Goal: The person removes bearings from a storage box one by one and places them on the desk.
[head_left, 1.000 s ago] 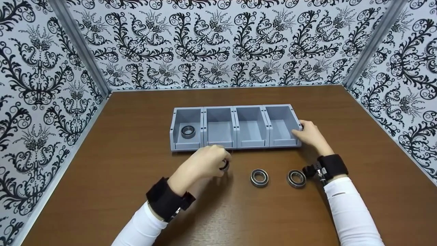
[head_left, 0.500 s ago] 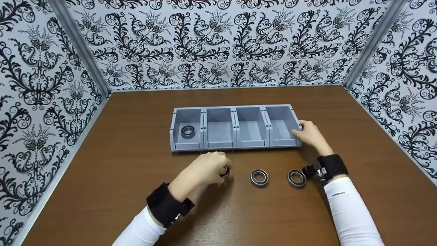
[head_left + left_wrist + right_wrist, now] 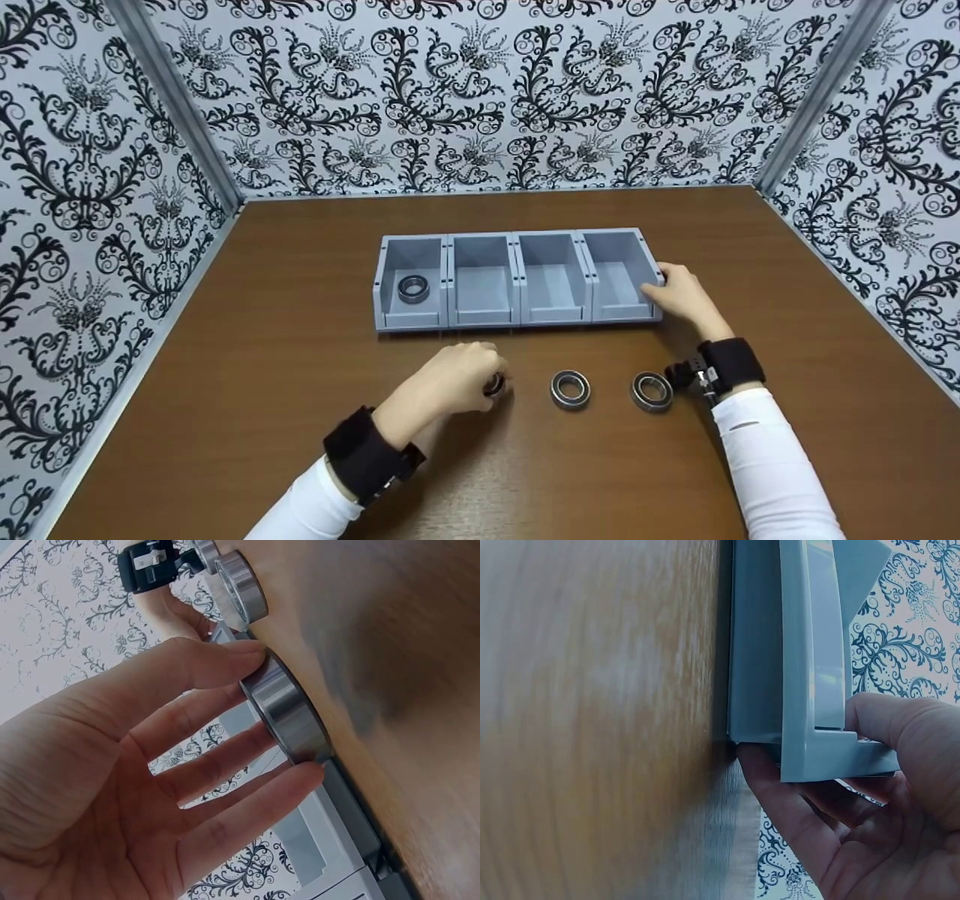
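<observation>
My left hand (image 3: 450, 379) pinches a steel ball bearing (image 3: 289, 709) between thumb and fingertips, low over the brown table (image 3: 300, 262). The head view shows only part of that bearing, the fingers hiding the rest; whether it touches the wood I cannot tell. With my right hand (image 3: 686, 300) I grip the right end wall of a grey row of joined bins (image 3: 556, 315), thumb inside and fingers outside and under. A second bearing (image 3: 413, 289) lies flat in the leftmost bin. Two others, a middle bearing (image 3: 570, 390) and a right bearing (image 3: 652, 392), lie in front of the row.
Black cuffs with small cameras sit on both wrists; the right wrist camera (image 3: 681, 375) is close beside the right bearing. Patterned wall panels (image 3: 480, 97) enclose the table at the back and sides, with grey metal posts (image 3: 180, 112) in the corners.
My left hand has moved back from the bins' front edge, toward me, with the bearing still held. The right hand and the bins have stayed in place.
</observation>
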Tool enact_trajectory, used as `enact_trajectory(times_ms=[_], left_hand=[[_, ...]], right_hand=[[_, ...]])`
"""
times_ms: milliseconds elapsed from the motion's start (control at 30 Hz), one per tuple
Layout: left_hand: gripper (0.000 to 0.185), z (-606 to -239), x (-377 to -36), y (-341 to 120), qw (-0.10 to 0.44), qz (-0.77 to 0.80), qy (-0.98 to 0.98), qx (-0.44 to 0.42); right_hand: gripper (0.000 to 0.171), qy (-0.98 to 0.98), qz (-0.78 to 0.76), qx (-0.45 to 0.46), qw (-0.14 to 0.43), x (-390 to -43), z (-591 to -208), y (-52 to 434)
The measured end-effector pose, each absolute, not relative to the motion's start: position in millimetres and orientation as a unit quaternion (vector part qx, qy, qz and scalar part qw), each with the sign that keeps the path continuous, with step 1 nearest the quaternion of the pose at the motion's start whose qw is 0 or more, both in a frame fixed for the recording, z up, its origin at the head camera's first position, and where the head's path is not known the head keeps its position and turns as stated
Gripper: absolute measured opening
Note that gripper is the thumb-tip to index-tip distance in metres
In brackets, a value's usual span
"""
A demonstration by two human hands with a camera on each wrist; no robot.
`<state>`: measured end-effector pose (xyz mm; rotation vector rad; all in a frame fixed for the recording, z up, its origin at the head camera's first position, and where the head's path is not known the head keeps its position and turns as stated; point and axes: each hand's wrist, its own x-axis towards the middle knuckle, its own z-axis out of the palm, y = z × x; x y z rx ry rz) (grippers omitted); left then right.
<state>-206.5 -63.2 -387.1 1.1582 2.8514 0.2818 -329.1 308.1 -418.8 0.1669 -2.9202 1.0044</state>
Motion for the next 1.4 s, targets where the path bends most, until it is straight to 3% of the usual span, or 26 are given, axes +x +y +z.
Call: enact_trajectory(times_ms=[1033,1400], left_hand=[[0.018,-396.2,-201.6,-61.8,-0.002,0.078,0.920,0.384],[0.023,-401.5,-202.1,-59.9,0.008,0.067,0.920,0.386]], right_hand=[[0.045,-0.943,0.327,0.052,0.021,-328.7,-416.7,307.2],[0.046,-0.943,0.329,0.053,0.016,-329.2,-416.7,308.4]])
